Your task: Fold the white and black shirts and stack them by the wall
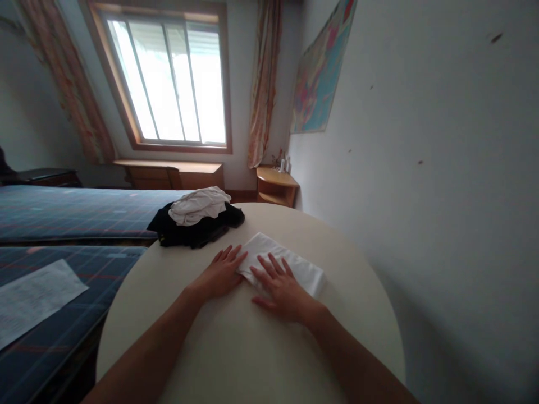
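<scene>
Table (pixel 357 292): its round edge is curving from 8 o'clock over 12 to 4, with 12 lying straight ahead of the person.
Open room: bare top is showing beyond the folded white cloth (pixel 301 268) at 12 to 1, past its end at 3 to 4, and between the forearms at 6.
Wall (pixel 442 224): is standing close along the 3 o'clock side.
Bed (pixel 107 275): is stretching beside the table at 9 to 10, a paper (pixel 42 294) resting on it.
Pile (pixel 196 233): dark clothes topped with pale fabric are sitting at the 11 o'clock edge.
Cloth: is lying flat near the table's middle, its long axis running from 10 to 4, a short end facing 4.
Left hand (pixel 223 272): is reaching toward 1, palm down, fingers slightly parted, fingertips touching the cloth's 9 o'clock end.
Right hand (pixel 280 289): is resting palm down on the cloth, fingers fanned wide and pointing toward 11, thumb stretching toward 9.
</scene>
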`<action>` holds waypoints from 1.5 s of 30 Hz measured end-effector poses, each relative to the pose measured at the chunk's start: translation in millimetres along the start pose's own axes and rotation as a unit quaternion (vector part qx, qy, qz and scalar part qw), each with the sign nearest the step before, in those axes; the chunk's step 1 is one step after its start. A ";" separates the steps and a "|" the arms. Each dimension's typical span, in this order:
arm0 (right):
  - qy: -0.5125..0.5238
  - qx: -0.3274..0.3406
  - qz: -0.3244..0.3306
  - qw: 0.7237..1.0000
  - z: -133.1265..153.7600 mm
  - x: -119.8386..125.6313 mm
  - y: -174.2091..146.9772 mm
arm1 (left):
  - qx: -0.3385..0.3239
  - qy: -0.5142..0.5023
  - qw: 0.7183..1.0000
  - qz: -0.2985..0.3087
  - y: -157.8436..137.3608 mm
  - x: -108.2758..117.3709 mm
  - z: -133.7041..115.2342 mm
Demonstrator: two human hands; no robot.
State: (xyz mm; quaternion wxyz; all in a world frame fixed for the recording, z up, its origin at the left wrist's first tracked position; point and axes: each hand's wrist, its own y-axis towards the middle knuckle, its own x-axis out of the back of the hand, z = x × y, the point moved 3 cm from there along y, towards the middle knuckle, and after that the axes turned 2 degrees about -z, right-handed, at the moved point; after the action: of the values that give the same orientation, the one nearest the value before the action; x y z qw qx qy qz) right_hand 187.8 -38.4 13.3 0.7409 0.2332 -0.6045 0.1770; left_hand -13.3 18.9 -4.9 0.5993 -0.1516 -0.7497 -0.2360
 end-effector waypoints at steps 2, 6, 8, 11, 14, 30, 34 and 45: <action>0.015 0.033 0.032 0.999 5.4 -7.2 0.9 | 0.023 -0.006 1.000 0.014 -0.2 -3.5 13.0; 0.013 -0.015 0.031 0.999 0.1 -19.8 8.4 | 0.085 -0.012 0.995 0.047 1.4 -9.7 25.5; 0.008 -0.052 0.019 0.998 -10.6 -23.5 15.8 | 0.108 -0.014 0.993 0.048 2.6 -12.9 25.2; -0.018 -0.134 0.000 0.991 -40.7 -26.0 30.5 | 0.105 -0.018 0.993 0.040 3.9 -19.5 19.6; -0.056 -0.222 -0.005 0.973 -84.8 -27.1 46.2 | 0.085 -0.013 0.996 0.036 4.1 -25.8 12.7; -0.086 -0.360 -0.018 0.929 -220.4 -3.6 75.9 | 0.062 -0.018 0.998 0.027 5.9 -34.1 13.8; -0.121 -0.331 -0.039 0.935 -199.5 -2.1 76.4 | 0.075 -0.010 0.997 0.015 6.3 -33.7 12.2; -0.074 -0.250 -0.059 0.964 -123.0 -28.6 38.8 | 0.190 0.031 0.925 -0.329 11.1 15.5 56.6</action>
State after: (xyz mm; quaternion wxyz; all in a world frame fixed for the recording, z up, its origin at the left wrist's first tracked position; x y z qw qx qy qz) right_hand 260.8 63.2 -29.3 0.7379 0.0888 -0.6677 -0.0414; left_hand -58.2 57.8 2.4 0.5287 0.2274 -0.7692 -0.2777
